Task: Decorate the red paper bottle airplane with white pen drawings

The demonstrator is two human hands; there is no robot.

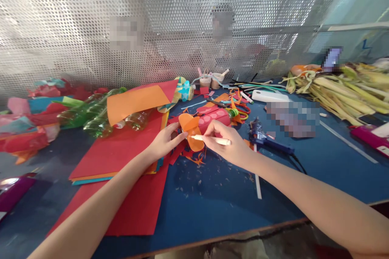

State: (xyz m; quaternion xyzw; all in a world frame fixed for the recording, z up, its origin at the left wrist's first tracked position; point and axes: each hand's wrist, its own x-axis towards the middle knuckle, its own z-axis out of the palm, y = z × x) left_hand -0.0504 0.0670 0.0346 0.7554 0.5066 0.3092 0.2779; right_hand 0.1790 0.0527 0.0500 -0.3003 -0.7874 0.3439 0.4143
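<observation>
My right hand [226, 139] is closed round a white marker [223, 141], its tip over an orange paper cutout [196, 144] with rounded lobes. From the other side my left hand [166, 141] pinches the cutout's left edge, thumb on top. Just behind lies a bottle wrapped in red paper with pink dots [212, 118], its green neck [233, 112] pointing right. Orange and red paper scraps [197, 158] are strewn under and around the cutout. To the right of my right hand rests a dark blue glue gun [270, 141].
Red paper sheets [121, 158] are stacked at left, with green plastic bottles [100, 123] and an orange sheet [136, 103] behind. Corn husks [331, 95] lie at far right. Two small cups [205, 81] stand before a perforated metal screen [182, 20]. White strips [349, 141] lie on the blue table [212, 210].
</observation>
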